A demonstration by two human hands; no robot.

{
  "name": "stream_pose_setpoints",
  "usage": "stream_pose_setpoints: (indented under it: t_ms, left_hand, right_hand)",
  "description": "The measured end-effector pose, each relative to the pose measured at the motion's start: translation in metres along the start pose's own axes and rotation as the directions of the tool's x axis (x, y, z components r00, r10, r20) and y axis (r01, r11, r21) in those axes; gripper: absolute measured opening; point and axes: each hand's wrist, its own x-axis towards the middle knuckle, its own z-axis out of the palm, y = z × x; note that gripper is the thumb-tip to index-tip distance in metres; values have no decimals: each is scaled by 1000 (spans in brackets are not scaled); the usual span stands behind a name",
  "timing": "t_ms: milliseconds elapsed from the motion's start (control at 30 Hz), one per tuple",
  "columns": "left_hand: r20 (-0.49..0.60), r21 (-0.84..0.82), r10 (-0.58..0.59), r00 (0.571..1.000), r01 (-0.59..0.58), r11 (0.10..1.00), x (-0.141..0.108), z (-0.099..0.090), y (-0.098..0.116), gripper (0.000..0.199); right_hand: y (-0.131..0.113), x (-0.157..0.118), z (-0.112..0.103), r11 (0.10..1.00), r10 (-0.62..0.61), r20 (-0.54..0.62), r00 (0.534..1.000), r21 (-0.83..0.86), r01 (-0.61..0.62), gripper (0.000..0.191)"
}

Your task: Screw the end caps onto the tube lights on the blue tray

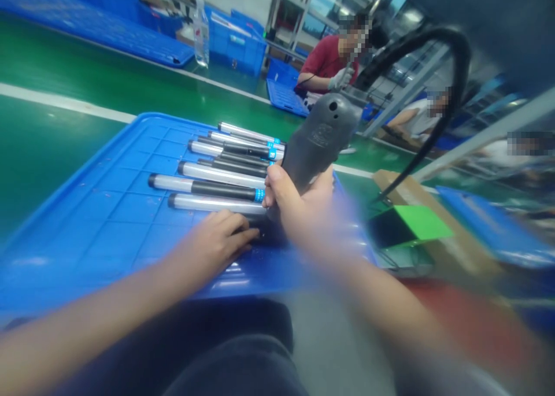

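My right hand (299, 196) is wrapped round a thick dark grey handheld power tool (321, 133), its rounded rear end tilted up and away from me. What its front end touches is hidden behind the hand. Just left of it, my left hand (228, 234) has its fingers closed over a dark cylindrical piece (249, 219), low on the blue lid (108, 193). Beyond the hands lies a row of tubes, clear with dark end caps and black sections. The nearest are a clear tube (212, 203) and a black-and-clear tube (203, 188) with a blue band.
A thick black cable (462, 55) arcs down on the right. Beside the lid sit a bright green sheet (420, 222) and a cardboard piece (459, 245). Across the green floor (108, 84) are blue crates (236, 40), a clear bottle (201, 34) and a seated person in red (325, 60).
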Motion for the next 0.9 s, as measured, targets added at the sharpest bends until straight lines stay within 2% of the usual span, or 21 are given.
stream_pose_setpoints:
  t_ms: [200,300,400,467,567,633,700,767,900]
  left_hand:
    - [-59,-70,-42,997,38,997,8,-7,5,27]
    - [-30,-147,-84,996,79,986,17,-10,10,27]
    - [6,-152,-104,995,104,983,22,-10,10,35]
    - [3,-86,-100,995,100,991,21,-9,8,36]
    - [-5,76,-63,998,63,995,14,-8,3,34]
    - [11,149,-21,1000,19,989,8,-9,0,43]
    - [30,153,13,999,-18,988,2,-9,-3,45]
    - [43,105,40,998,-45,993,-4,-9,-4,38]
    - [38,36,107,994,-108,994,-10,-9,-4,30]
  right_hand:
    - [-14,1,-5,987,-85,19,996,138,82,19]
    - [-21,0,-6,977,-123,83,989,185,106,16]
    - [-22,-1,-9,980,-122,133,984,173,98,23]
    - [-19,0,-13,986,-112,79,991,137,101,23]
    - [-9,7,-23,984,-146,-84,986,88,153,25]
    - [-3,12,-31,978,-188,-129,974,64,197,30]
    - [1,15,-38,974,-215,-136,967,47,223,31]
    - [3,15,-41,973,-220,-144,965,32,226,29]
    - [0,7,-38,988,-154,-130,979,13,157,27]
